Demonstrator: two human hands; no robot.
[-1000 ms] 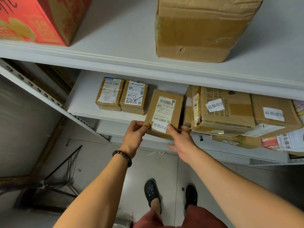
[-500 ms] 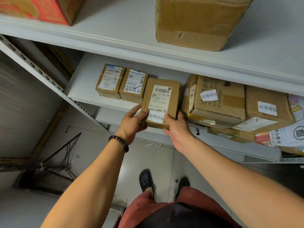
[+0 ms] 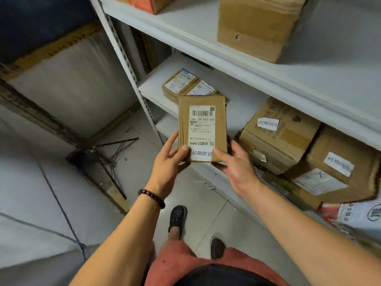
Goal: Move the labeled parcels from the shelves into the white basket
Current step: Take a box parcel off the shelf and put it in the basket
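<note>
I hold one flat brown cardboard parcel with a white label (image 3: 203, 129) just off the front edge of the white metal shelf (image 3: 156, 89), my left hand (image 3: 169, 162) and right hand (image 3: 237, 168) each pinching a near corner. Its long axis points toward the shelf, barcode end farthest from me. Other labelled brown boxes (image 3: 278, 135) sit on the shelf and no basket shows, so I judge most of the work is left.

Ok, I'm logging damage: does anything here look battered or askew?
Yes. The large box on the top shelf has a small puncture in its front. On the middle shelf at right, a taped box and its crumpled neighbour lie tilted on other parcels. The held parcel looks intact.
</note>
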